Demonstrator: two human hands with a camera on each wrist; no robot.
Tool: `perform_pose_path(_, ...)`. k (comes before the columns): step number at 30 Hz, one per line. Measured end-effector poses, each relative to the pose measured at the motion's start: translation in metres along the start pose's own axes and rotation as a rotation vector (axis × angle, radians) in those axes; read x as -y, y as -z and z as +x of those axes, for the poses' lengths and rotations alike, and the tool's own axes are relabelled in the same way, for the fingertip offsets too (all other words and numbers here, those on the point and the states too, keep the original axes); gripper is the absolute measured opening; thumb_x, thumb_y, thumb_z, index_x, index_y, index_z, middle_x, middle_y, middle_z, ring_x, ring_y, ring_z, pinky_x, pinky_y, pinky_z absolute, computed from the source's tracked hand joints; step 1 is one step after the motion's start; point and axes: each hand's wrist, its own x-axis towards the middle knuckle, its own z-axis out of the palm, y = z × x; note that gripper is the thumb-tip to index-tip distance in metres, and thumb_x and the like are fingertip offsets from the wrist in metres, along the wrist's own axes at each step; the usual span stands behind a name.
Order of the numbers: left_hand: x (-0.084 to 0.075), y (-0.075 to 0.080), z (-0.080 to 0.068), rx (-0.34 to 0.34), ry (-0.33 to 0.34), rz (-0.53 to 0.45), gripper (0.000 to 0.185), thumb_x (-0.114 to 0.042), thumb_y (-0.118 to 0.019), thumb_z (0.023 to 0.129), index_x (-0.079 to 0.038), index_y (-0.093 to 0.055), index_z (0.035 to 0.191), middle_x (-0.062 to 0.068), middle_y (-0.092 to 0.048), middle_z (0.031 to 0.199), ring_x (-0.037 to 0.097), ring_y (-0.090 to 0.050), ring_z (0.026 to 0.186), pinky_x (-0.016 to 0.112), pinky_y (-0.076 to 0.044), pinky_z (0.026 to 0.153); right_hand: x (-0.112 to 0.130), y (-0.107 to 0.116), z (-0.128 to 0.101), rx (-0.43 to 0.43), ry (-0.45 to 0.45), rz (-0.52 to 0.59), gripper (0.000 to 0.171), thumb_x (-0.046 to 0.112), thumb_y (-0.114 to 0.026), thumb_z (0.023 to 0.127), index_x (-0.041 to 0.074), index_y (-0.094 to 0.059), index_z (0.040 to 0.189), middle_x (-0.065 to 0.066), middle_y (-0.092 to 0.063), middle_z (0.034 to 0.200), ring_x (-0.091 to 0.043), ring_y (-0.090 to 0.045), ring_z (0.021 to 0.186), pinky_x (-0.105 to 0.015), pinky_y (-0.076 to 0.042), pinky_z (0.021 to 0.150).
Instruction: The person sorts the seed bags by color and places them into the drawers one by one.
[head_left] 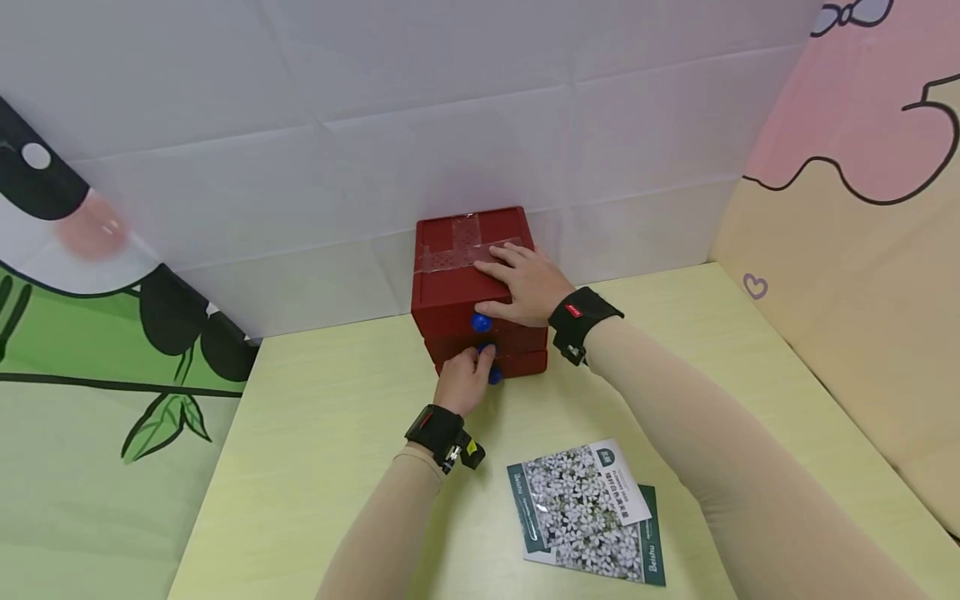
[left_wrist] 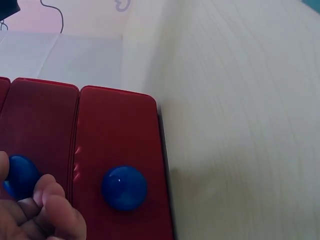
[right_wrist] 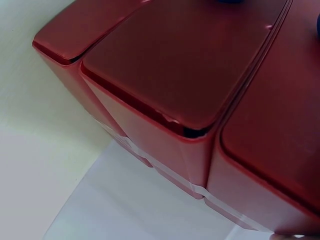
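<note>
Head view: left hand [head_left: 465, 379] pinching middle knob [head_left: 486, 350], right hand [head_left: 525, 283] lying flat, steadying chest [head_left: 457, 292] (pull straight, level).

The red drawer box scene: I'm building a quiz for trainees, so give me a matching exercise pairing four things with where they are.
1 right hand
2 left hand
3 seed packets
4 clear tape

a stuck across the box top
b flat on the red drawer box
c pinching the middle blue knob
d on the table

1-b, 2-c, 3-d, 4-a
</note>
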Motion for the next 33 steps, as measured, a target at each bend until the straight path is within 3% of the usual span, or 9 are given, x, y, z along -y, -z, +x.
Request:
perform_pose_path(12,0.002,-0.001,-0.002,-0.039,0.022,0.008,0.045,-0.046,-0.045,0.100,-0.010,-0.054,0.076,0.002,-0.044,0.061,0.019,-0.046,0.055,0.028,-0.031,0.047,0.003,0.000,0.000,-0.010,0.010,0.004,0.076,0.064,-0.054,0.086,0.024,-0.038,0.149,-0.009,-0.031,0.154,-0.032,-0.023,0.142,-0.057,-0.015,0.112)
perform_pose_path(20,-0.002,-0.009,-0.002,-0.153,0.016,0.110,0.045,-0.045,-0.049,0.099,-0.010,-0.053,0.070,-0.001,-0.043,0.054,0.016,-0.044,0.047,0.028,-0.029,0.042,0.001,0.000,0.000,-0.001,0.007,0.022,0.076,0.064,-0.054,0.087,0.024,-0.037,0.149,-0.008,-0.030,0.155,-0.031,-0.020,0.143,-0.057,-0.011,0.113)
perform_pose_path(27,-0.010,-0.012,-0.002,-0.123,0.087,0.122,0.046,-0.048,-0.047,0.098,-0.010,-0.055,0.074,0.002,-0.048,0.057,0.018,-0.048,0.050,0.028,-0.032,0.043,-0.006,-0.003,0.000,-0.005,0.014,0.029,0.076,0.064,-0.055,0.086,0.023,-0.037,0.149,-0.009,-0.029,0.155,-0.031,-0.019,0.144,-0.058,-0.010,0.113)
perform_pose_path(33,-0.014,-0.014,0.001,-0.130,0.084,0.064,0.045,-0.047,-0.046,0.099,-0.009,-0.054,0.075,0.002,-0.046,0.058,0.017,-0.047,0.052,0.028,-0.031,0.044,-0.010,0.001,0.001,-0.010,0.000,0.035,0.076,0.063,-0.056,0.086,0.024,-0.038,0.149,-0.008,-0.030,0.155,-0.031,-0.019,0.144,-0.056,-0.009,0.114)
